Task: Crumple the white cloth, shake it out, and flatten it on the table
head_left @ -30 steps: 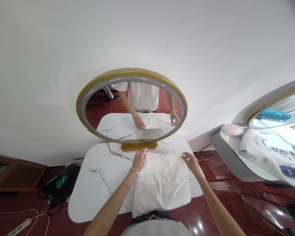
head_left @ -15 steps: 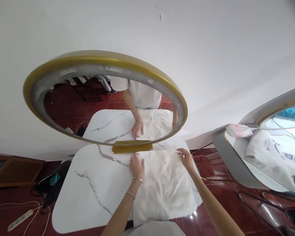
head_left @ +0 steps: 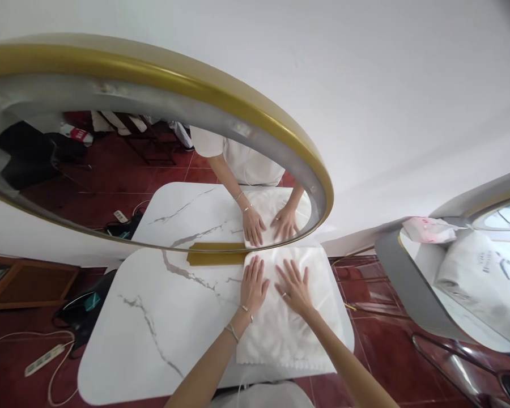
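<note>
A white cloth [head_left: 280, 337] with a scalloped near edge lies spread over the right half of the marbled white table [head_left: 123, 345]. My left hand [head_left: 254, 283] rests flat on its upper left part, fingers stretched out toward the mirror. To the right of it, my right hand [head_left: 295, 288] lies on the cloth with its fingers spread. Neither hand grips anything. Soft wrinkles show in the cloth around both hands. The mirror repeats the two hands and the cloth.
An oval gold-framed mirror [head_left: 221, 85] stands at the table's back on a gold base [head_left: 215, 258]. On the right, another table holds a printed white cloth [head_left: 484, 283] and a pink-white packet [head_left: 431, 229]. A power strip [head_left: 45, 360] and cables lie on the red floor at left.
My right hand has let go of the cloth's far right corner and moved left onto the cloth. My left hand has flattened. The cloth has shifted toward the mirror, and the view has turned.
</note>
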Demonstrator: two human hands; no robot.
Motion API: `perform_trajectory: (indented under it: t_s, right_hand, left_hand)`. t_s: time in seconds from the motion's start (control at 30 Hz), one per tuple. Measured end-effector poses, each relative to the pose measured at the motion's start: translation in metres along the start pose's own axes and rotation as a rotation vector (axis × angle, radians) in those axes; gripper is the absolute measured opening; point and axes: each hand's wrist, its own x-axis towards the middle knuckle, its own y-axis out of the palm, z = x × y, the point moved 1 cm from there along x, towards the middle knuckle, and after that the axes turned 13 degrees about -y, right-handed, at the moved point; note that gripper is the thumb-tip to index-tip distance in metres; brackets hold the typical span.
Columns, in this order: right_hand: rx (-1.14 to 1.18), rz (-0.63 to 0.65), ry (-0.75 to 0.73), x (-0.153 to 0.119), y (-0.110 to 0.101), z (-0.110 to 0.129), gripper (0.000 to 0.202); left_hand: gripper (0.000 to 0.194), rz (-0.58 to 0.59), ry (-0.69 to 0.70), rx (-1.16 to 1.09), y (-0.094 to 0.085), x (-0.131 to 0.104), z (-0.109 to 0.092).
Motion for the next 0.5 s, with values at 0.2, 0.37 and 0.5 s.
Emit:
perform_trajectory:
  t_s: [0.2, 0.37, 0.5]
  right_hand:
    - [-0.163, 0.178, -0.142, 0.032, 0.012, 0.001, 0.056]
    - [-0.11, 0.182, -0.1, 0.063, 0.015, -0.012, 0.055]
    - [-0.097, 0.171, -0.074, 0.077, 0.019, -0.025, 0.048]
  left_hand:
    - [0.052, -0.119, -0.269, 0.077, 0.002, 0.025, -0.014]
    - [0.052, -0.143, -0.343, 0.069, 0.01, 0.044, -0.025]
    - [0.048, -0.093, -0.339, 0.073, 0.011, 0.062, -0.026]
